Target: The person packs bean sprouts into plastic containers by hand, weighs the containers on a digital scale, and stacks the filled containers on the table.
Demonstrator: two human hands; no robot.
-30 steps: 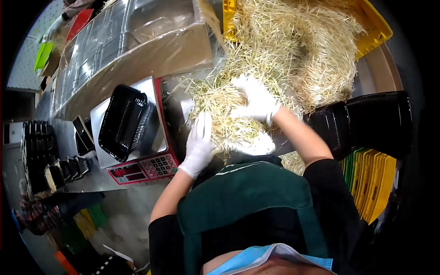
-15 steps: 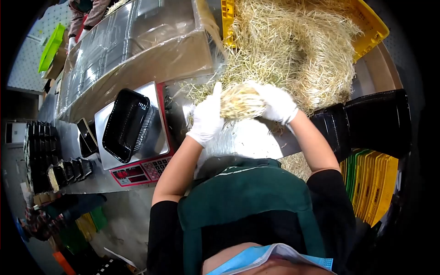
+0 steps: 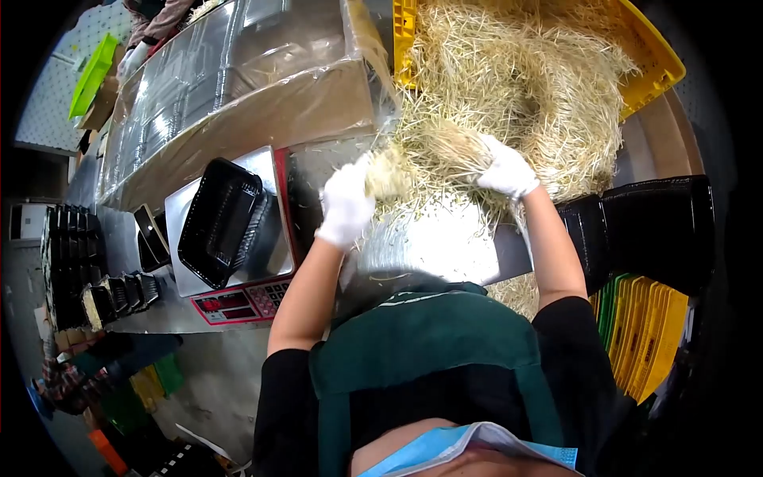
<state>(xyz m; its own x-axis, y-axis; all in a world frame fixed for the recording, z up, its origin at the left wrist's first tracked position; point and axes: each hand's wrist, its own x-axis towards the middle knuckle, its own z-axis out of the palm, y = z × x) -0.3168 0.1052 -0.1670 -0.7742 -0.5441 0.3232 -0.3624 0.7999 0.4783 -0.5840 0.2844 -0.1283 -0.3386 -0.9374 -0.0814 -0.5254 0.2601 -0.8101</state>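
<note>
From the wearer's head, the grey metal table (image 3: 118, 242) is viewed forward and down at close range, in one wide, round-edged field; the white-gloved left hand (image 3: 347, 205) and white-gloved right hand (image 3: 507, 169) are framed centrally.

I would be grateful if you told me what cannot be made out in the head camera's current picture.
All in the head view:
Left hand: fingertips blurred against the sprouts, so its grip is unclear.
Right hand: fingertips blurred and lost among sprouts.
Scale display: digits too small and blurred.
Scale plate: partly covered by the tray.
Crate: far end cut off by the top edge.
</note>
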